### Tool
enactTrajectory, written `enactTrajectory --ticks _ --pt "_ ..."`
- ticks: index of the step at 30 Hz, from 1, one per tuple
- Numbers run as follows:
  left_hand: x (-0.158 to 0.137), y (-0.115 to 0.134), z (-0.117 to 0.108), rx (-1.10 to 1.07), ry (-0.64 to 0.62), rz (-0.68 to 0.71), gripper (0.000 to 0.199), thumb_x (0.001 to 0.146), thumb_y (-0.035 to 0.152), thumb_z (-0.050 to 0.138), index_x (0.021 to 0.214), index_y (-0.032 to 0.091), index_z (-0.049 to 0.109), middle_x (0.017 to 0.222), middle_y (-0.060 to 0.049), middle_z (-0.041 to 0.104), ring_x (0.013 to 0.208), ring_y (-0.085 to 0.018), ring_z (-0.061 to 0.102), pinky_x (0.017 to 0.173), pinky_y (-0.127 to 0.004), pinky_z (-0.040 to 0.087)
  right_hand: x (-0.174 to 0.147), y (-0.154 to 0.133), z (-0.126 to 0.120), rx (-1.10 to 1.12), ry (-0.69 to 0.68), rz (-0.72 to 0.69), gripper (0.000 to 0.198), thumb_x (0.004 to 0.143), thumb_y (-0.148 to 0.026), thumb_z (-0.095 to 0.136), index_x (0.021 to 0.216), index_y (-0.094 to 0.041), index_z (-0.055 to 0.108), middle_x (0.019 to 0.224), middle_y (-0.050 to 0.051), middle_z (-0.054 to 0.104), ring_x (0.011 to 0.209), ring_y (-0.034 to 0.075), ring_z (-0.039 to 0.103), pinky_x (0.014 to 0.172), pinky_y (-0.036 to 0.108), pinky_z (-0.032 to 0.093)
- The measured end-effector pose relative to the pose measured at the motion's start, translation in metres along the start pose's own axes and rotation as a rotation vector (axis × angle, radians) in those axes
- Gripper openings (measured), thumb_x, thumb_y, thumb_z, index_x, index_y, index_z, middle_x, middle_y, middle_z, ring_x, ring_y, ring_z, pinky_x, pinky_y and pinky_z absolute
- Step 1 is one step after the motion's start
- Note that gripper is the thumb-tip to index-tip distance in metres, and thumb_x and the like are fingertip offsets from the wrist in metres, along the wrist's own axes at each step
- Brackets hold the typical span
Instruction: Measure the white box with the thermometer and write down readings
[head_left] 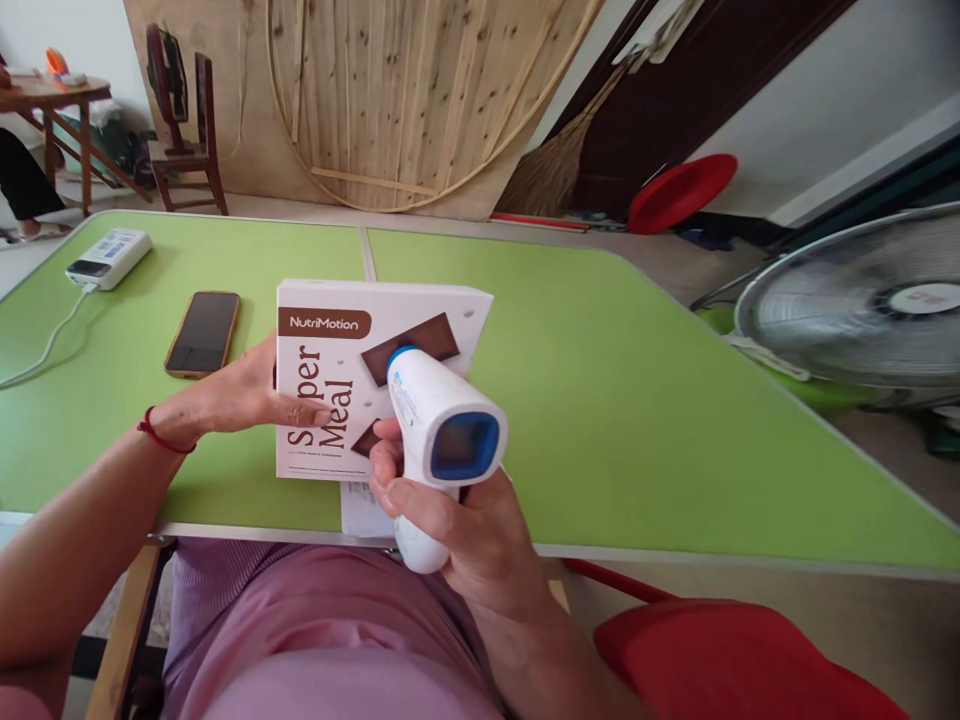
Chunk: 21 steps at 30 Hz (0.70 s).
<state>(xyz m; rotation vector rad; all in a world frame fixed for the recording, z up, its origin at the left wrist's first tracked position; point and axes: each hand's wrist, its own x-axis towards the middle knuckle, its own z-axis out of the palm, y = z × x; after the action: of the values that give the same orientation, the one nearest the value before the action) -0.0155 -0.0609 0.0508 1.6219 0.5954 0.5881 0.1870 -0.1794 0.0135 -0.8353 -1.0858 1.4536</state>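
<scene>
My left hand [259, 395] grips a white NutriMotion "Super Meal" box [322, 360] by its left side, thumb across the front and the other fingers hidden behind. The box stands upright with its printed face toward me. In my right hand [465, 530] is a white and blue infrared thermometer [442, 410], held by its handle. Its blue-rimmed nose points at the brown bar picture on the box; whether it touches cannot be told. The thermometer's screen [465, 446] looks dark. Below the box, a white paper [366, 510] lies at the table's near edge.
A phone [202, 334] and a white power bank [109, 258] with a cable lie on the left of the green table [637, 430]. At the right stands a large fan [847, 295]. A red stool [735, 660] is near my right side. Another person's leg [26, 185] shows far left.
</scene>
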Motion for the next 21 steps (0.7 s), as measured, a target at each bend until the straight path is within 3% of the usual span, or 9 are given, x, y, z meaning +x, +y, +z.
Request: enactTrajectory --ticks 9,14,21 --pt "-0.0005 0.0013 0.0002 0.004 -0.043 0.055 0.039 0.081 0.025 0.080 0.113 0.015 0.060 0.105 -0.009 0.073 0.092 -0.020 0.070 0.073 -0.026 0.059 0.0000 -0.0029 0.0007 -0.041 0.011 0.085 0.026 0.083 -0.030 0.073 0.065 -0.021 0.056 0.061 -0.004 0.046 0.058 0.011 0.039 0.054 0.029 0.034" --pt "-0.0007 0.0000 -0.0008 0.020 -0.025 0.044 0.059 0.078 0.024 0.081 0.130 0.017 0.053 0.110 -0.010 0.073 0.096 -0.022 0.070 0.076 -0.030 0.060 0.0015 -0.0015 0.0006 -0.055 0.034 0.068 0.024 0.081 -0.033 0.074 0.069 -0.021 0.057 0.066 -0.003 0.050 0.060 0.012 0.040 0.058 0.031 0.035" --pt "-0.0007 0.0007 -0.0001 0.029 -0.014 0.024 0.061 0.077 0.027 0.081 0.131 0.016 0.054 0.111 -0.011 0.073 0.096 -0.024 0.071 0.077 -0.033 0.060 0.0012 -0.0031 0.0000 -0.065 0.031 0.072 0.023 0.080 -0.033 0.073 0.070 -0.021 0.057 0.065 -0.003 0.049 0.060 0.012 0.040 0.058 0.031 0.036"
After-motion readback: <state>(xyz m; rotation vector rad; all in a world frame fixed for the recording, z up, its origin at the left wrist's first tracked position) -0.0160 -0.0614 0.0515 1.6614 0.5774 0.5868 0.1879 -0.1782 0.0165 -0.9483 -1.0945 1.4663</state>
